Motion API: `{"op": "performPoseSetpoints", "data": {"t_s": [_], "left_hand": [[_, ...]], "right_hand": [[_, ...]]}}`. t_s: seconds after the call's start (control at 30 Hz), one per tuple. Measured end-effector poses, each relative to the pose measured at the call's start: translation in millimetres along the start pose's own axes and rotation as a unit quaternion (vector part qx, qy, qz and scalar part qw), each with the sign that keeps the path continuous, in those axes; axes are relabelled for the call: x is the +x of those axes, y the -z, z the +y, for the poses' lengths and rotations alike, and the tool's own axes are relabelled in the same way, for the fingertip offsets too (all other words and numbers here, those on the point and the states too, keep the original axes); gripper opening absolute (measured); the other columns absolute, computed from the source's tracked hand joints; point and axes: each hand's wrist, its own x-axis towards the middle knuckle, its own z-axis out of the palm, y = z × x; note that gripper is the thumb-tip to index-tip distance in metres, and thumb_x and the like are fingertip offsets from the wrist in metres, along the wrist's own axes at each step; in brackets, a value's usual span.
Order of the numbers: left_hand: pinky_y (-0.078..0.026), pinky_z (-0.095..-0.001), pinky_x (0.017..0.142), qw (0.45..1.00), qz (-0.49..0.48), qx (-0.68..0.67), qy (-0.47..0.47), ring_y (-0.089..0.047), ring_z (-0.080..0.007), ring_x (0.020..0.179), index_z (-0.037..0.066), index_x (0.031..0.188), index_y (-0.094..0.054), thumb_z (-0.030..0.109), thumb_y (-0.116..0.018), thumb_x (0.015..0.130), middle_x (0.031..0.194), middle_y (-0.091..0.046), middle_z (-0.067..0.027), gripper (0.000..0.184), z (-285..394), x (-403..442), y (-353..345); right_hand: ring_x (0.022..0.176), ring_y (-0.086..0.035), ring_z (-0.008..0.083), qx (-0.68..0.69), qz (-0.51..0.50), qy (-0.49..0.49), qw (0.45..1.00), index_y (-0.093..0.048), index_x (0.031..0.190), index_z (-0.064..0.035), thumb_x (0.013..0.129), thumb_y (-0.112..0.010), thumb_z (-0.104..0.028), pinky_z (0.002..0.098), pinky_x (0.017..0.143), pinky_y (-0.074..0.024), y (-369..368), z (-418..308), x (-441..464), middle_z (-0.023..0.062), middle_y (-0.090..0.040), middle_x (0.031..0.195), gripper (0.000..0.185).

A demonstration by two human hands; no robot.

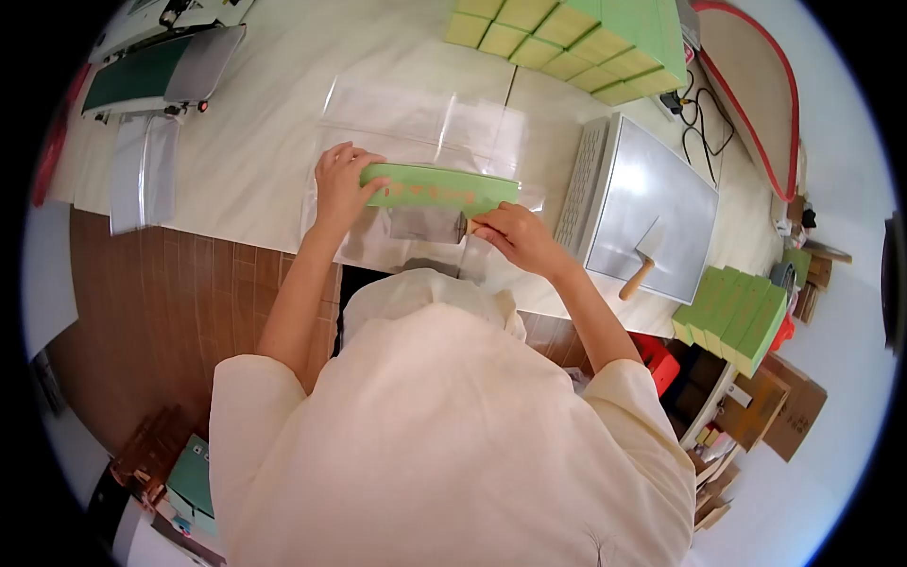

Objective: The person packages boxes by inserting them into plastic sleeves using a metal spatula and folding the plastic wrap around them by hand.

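A long green box (439, 186) with orange lettering lies across clear plastic film (416, 128) on the pale table. My left hand (348, 189) grips its left end, thumb on the near side and fingers at the far side. In my right hand (515, 236) is a scraper (425, 226) with a flat metal blade and a light handle, mostly covered by my fingers. The blade lies along the box's near long side, pointing left; whether it touches the box I cannot tell. My right fingers are close to the box's right end.
Right of the film stands a metal-topped hot plate (652, 189) with a wooden-handled trowel (646, 257) on it. Stacked green boxes (576, 42) are at the back, more green boxes (732, 312) at the right. A machine with a green belt (137, 74) stands far left, near plastic sleeves (144, 170). Black cables (704, 118) lie back right.
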Motion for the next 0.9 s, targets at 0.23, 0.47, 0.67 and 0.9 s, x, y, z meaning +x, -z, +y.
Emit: {"op": "performPoseSetpoints", "data": {"t_s": [0.23,0.47,0.67,0.9], "left_hand": [[-0.03,-0.0463,0.105,0.999,0.025,-0.006,-0.018,-0.045,-0.0297,0.123,0.017,0.104,-0.071,0.027,-0.078,0.075,0.109,-0.062,-0.0032,0.031,3,-3,0],[-0.031,-0.046,0.104,0.999,0.035,0.013,-0.033,-0.046,-0.0289,0.121,0.017,0.102,-0.071,0.029,-0.078,0.074,0.107,-0.062,-0.0019,0.032,1,-2,-1],[-0.033,-0.0453,0.102,0.999,0.023,0.02,-0.03,-0.047,-0.029,0.119,0.017,0.103,-0.071,0.028,-0.078,0.075,0.106,-0.062,-0.0018,0.032,2,0,1],[-0.034,-0.0451,0.101,0.999,0.019,0.015,-0.032,-0.047,-0.0304,0.119,0.016,0.105,-0.07,0.027,-0.078,0.076,0.106,-0.062,-0.0024,0.032,4,0,4]], "right_hand": [[0.079,-0.062,0.0333,-0.035,-0.006,-0.016,0.999,-0.066,0.102,-0.0085,0.092,-0.061,-0.022,0.0413,0.067,-0.0495,-3,21,10,0.0115,-0.067,0.088,0.018],[0.078,-0.062,0.0339,-0.05,0.042,-0.014,0.998,-0.067,0.1,-0.0079,0.091,-0.062,-0.022,0.042,0.066,-0.0492,2,31,21,0.0123,-0.066,0.086,0.017],[0.079,-0.062,0.0347,-0.064,0.103,-0.058,0.991,-0.067,0.1,-0.007,0.093,-0.06,-0.024,0.0419,0.067,-0.0495,4,36,27,0.0126,-0.066,0.086,0.02],[0.081,-0.063,0.0345,-0.078,0.156,-0.076,0.982,-0.067,0.102,-0.0074,0.095,-0.057,-0.028,0.0419,0.067,-0.0503,-5,31,25,0.0125,-0.067,0.088,0.024]]}}
